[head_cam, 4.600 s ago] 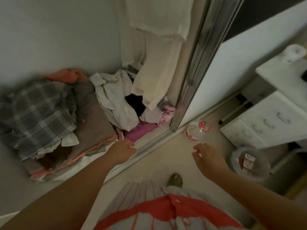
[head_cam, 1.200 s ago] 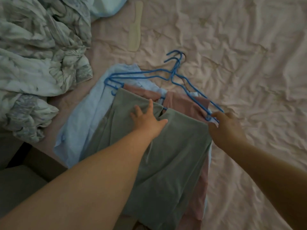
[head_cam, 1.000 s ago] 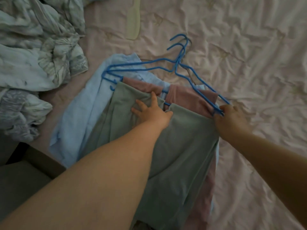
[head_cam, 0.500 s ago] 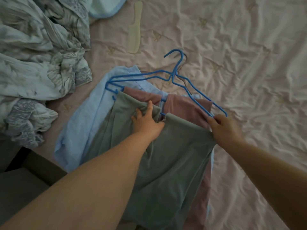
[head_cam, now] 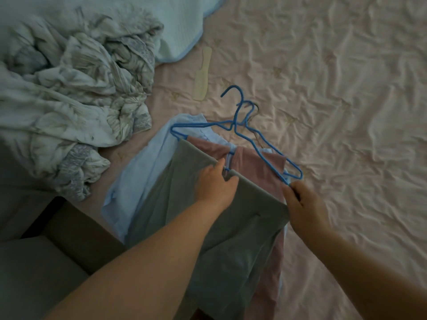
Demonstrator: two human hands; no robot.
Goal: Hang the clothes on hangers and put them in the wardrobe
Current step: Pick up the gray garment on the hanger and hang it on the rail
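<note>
- My left hand (head_cam: 215, 181) grips the folded top edge of the grey garment (head_cam: 208, 227) at the middle of its hanger bar, thumb on top and fingers curled under the fold.
- My right hand (head_cam: 305, 204) pinches the right corner of the same blue hanger (head_cam: 261, 148); from this angle I think the fingers close on both wire and cloth, but I cannot be sure.
- The grey garment lies on top of a pink garment (head_cam: 254, 160) and a light blue garment (head_cam: 143, 172), each seemingly on its own hanger, all stacked at the edge of the bed.
- The three hooks (head_cam: 242, 107) cross one another just above the stack. If I lift only the top hanger, its hook may catch the others and drag the pink piece along.
- The grey cloth is only draped over the bar. A tilt toward my left as I raise it could let it slide off.
- The lower ends of the garments hang past the bed's edge, so a careless pull might tip the whole pile to the floor.
- The pink bedsheet (head_cam: 346, 112) is heavily creased. A crumpled patterned duvet (head_cam: 69, 100) sits to the left, a pale comb (head_cam: 203, 75) lies beyond the hooks, and a light blue pillow (head_cam: 180, 26) lies farther up.
- The room is dim. The wardrobe is not in view.
</note>
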